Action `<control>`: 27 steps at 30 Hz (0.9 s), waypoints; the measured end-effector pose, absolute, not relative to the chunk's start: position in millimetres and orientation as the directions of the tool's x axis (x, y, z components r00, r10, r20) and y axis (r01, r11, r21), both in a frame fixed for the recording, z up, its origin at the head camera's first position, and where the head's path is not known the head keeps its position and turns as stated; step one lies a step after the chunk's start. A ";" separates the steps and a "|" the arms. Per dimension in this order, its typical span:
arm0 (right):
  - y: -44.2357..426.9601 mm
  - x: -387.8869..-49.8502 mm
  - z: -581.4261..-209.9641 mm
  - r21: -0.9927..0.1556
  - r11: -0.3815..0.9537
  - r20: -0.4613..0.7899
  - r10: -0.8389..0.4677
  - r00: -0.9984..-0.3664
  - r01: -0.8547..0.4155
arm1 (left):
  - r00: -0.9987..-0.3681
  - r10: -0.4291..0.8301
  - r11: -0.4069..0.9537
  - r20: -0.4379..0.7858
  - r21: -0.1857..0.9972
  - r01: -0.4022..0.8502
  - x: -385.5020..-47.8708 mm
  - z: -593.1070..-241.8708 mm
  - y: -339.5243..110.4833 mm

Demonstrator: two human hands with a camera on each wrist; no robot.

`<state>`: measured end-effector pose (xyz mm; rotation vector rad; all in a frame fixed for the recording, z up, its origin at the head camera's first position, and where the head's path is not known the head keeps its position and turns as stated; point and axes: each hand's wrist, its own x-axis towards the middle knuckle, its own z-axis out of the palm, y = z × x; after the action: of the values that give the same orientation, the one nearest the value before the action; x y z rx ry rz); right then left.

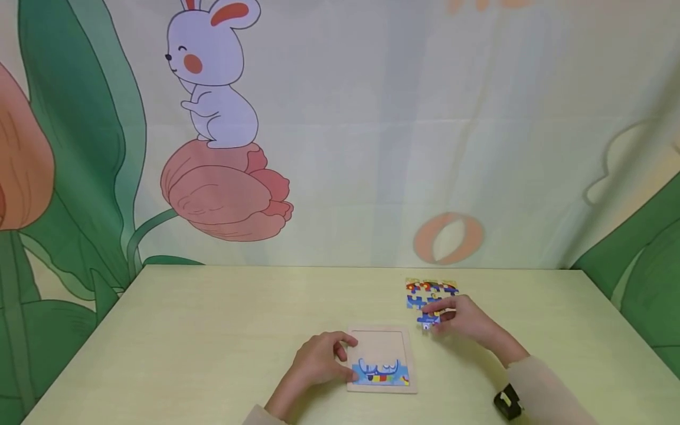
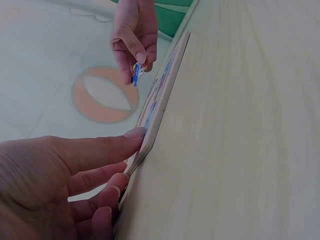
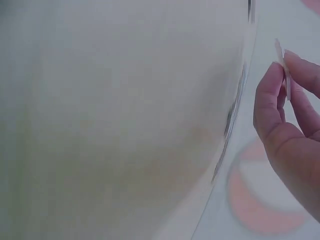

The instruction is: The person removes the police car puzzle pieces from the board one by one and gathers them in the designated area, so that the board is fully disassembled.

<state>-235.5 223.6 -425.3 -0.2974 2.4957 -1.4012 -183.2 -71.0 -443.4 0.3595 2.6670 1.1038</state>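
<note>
A wooden puzzle frame [image 1: 412, 360] lies on the table, its lower part filled with blue and coloured pieces [image 1: 380, 373]. My left hand [image 1: 320, 360] grips the frame's left side; in the left wrist view, the thumb of the left hand [image 2: 75, 170] rests on the edge of the frame [image 2: 165, 107]. My right hand [image 1: 467, 323] pinches a blue puzzle piece [image 1: 428, 320] above the table, right of the frame. The right wrist view shows that piece [image 3: 287, 82] edge-on between thumb and fingers of the right hand [image 3: 290, 115].
Behind the right hand, several joined or close-lying puzzle pieces [image 1: 416, 288] lie on the pale table [image 1: 212, 330]. A printed curtain [image 1: 340, 147] with a rabbit and flowers hangs behind the table. A black band [image 1: 507, 402] sits at the right wrist.
</note>
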 end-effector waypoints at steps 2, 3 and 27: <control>233.5 -239.8 -426.0 -0.859 0.511 -0.124 -0.269 -0.955 -0.032 | -0.943 0.309 0.686 -0.126 0.716 0.129 -183.1 -443.0 -71.0; 238.2 -242.1 -426.4 -0.857 0.515 -0.122 -0.251 -0.960 -0.026 | -0.943 0.308 0.686 -0.128 0.716 0.127 -183.2 -443.1 -71.0; 278.3 -275.4 -434.6 -0.730 0.683 -0.116 -0.163 -0.980 -0.027 | -0.943 0.311 0.682 -0.118 0.719 0.135 -182.4 -444.6 -71.8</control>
<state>-275.4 278.3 -434.6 -0.1548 2.7221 -1.1772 -182.4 -71.8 -444.6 0.3587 2.6642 1.1108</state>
